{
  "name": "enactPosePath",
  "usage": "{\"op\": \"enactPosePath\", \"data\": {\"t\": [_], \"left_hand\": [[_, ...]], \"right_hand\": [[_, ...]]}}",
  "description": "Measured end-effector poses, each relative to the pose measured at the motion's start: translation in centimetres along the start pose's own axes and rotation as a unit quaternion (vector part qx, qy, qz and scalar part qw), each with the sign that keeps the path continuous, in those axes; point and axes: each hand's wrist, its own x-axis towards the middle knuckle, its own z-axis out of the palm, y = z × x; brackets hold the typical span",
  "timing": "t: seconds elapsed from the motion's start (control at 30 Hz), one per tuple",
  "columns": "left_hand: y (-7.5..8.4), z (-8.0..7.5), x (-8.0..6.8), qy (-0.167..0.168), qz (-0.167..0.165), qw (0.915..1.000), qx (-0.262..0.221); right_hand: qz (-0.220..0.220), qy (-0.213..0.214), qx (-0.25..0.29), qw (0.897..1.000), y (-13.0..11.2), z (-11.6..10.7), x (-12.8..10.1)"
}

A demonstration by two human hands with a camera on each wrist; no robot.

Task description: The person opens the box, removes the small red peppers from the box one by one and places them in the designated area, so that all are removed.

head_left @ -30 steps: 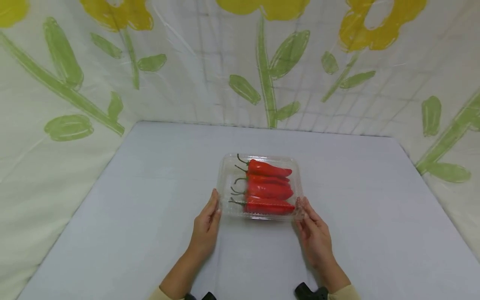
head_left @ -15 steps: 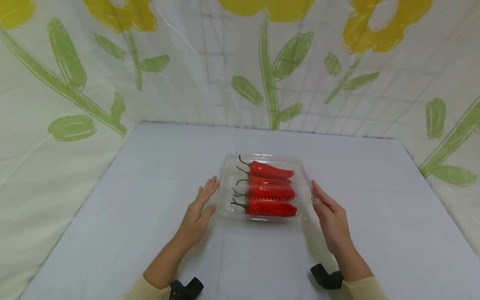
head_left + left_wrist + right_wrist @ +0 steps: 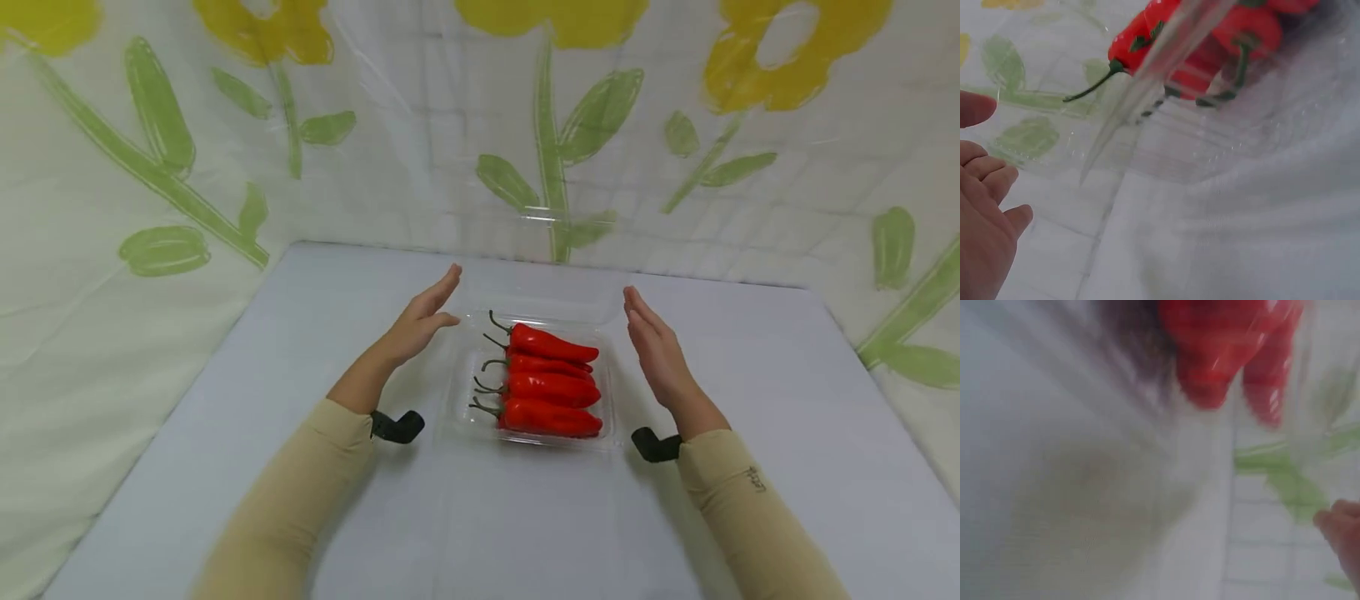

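Observation:
Several long red peppers (image 3: pixel 551 417) with dark green stems lie side by side in a clear plastic clamshell box (image 3: pixel 555 443). Its see-through lid (image 3: pixel 540 293) is raised, standing at the back edge. My left hand (image 3: pixel 420 323) is beside the lid's left side, fingers straight and thumb apart. On the other side, my right hand (image 3: pixel 662 357) points its straight fingers at the lid's right side. In the left wrist view, fingers (image 3: pixel 997 181) hold nothing near the clear plastic. Only fingertips (image 3: pixel 1335 522) show in the blurred right wrist view.
A white-covered table (image 3: pixel 187 467) carries the box near its middle. Behind it hangs a pale curtain (image 3: pixel 390 183) printed with yellow flowers and green leaves. Black wrist-worn mounts (image 3: pixel 399 427) stick out at both cuffs.
The lid has swung up and back from over the peppers. Both hands have moved from the box's near sides up to the lid's sides, and the right hand no longer pinches the edge.

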Motion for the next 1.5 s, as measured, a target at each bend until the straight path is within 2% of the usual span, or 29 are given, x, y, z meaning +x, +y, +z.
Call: {"op": "enactPosePath", "data": {"t": [0.13, 0.23, 0.3, 0.47, 0.63, 0.77, 0.83, 0.93, 1.0, 1.1, 1.23, 1.33, 1.43, 1.5], "left_hand": [[-1.7, -0.4, 2.2, -0.018, -0.042, 0.9989, 0.008], [-2.8, -0.6, 3.0, -0.028, -0.083, 0.9961, 0.006], [-3.6, -0.8, 3.0, -0.034, -0.107, 0.9937, 0.000], [-5.1, -1.1, 2.5, -0.037, -0.132, 0.9905, -0.012], [-5.0, -0.9, 2.7, 0.001, -0.166, 0.9862, -0.008], [-1.9, -0.8, 1.6, 0.039, -0.194, 0.9801, -0.001], [-1.3, -0.7, 1.0, 0.056, -0.206, 0.9770, -0.004], [-1.5, -0.3, 0.0, 0.078, -0.216, 0.9732, -0.011], [-2.0, 0.2, -0.7, 0.089, -0.228, 0.9696, -0.011], [-1.3, 1.0, -2.0, 0.100, -0.249, 0.9633, -0.006], [-0.4, 2.0, -3.5, 0.095, -0.270, 0.9581, -0.011], [0.0, 2.7, -4.5, 0.077, -0.281, 0.9563, -0.020], [0.1, 3.5, -5.2, 0.062, -0.281, 0.9569, -0.038], [0.1, 4.1, -5.6, 0.061, -0.280, 0.9565, -0.053]], "right_hand": [[0.047, -0.032, 0.078, 0.995, 1.5, -0.4, 2.2], [0.074, -0.045, 0.115, 0.990, 2.5, -0.3, 3.0], [0.089, -0.052, 0.124, 0.987, 3.1, -0.2, 3.3], [0.103, -0.070, 0.112, 0.986, 3.8, 0.1, 3.5], [0.104, -0.066, 0.106, 0.987, 3.9, 0.0, 3.9], [0.105, -0.035, 0.111, 0.988, 3.8, -0.3, 3.9], [0.104, -0.009, 0.115, 0.988, 3.7, -0.6, 3.8], [0.108, 0.020, 0.117, 0.987, 3.5, -1.4, 3.5], [0.116, 0.024, 0.122, 0.985, 3.3, -2.0, 3.1], [0.132, 0.020, 0.136, 0.982, 2.9, -2.8, 2.6], [0.148, 0.028, 0.179, 0.972, 2.4, -3.4, 2.0], [0.159, 0.046, 0.229, 0.959, 2.1, -3.5, 1.7], [0.160, 0.059, 0.277, 0.946, 1.9, -3.4, 1.6], [0.156, 0.058, 0.295, 0.941, 1.7, -3.3, 1.5]]}}
